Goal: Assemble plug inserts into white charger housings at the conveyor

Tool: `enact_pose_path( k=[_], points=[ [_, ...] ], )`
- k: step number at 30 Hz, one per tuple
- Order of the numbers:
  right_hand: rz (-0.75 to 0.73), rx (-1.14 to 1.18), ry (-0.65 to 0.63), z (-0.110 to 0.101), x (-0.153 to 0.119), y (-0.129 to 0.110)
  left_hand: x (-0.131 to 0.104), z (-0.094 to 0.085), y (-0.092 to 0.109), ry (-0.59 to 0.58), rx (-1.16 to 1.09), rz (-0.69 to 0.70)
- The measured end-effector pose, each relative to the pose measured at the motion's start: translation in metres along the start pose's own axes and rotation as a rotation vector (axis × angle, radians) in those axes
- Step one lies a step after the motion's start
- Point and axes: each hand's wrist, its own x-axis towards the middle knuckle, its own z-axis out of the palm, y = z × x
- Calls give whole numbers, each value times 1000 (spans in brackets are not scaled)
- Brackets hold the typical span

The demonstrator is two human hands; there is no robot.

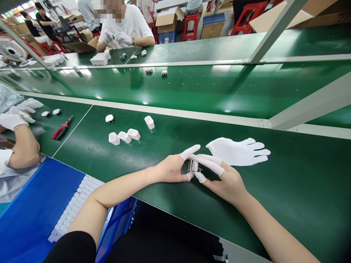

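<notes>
My left hand (172, 168) and my right hand (229, 179) meet over the green table, with white finger cots on several fingertips. Between them is a small boxy white charger part (194, 166), with thin metal pins showing on its right side. The left fingers grip it from the left; the right thumb and fingers close on it from the right, hiding some of it. Just behind the right hand lies a flat white glove (237, 151). Farther left stand white plastic housings with open tops, three in a row (124, 137) and a single housing (149, 122) behind.
A rounded white part (109, 118) lies beyond the row. Red-handled pliers (62, 128) rest near a co-worker's gloved hand (12, 121) at left. A blue bin (35, 197) holds rows of white pieces. A metal post (315, 102) slants at right; another person sits across the conveyor (192, 87).
</notes>
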Motion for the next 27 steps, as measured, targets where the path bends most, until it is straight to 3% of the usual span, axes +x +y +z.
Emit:
enact_pose_path(
  k=[11,22,27],
  points=[
    [-23,-50,-17,-1,5,-3,2,-1,1,7,22,30],
    [150,-47,-91,-4,4,-4,2,-1,0,9,21,31],
    [39,-118,-69,-3,7,-4,2,-1,-1,4,2,12]
  ],
)
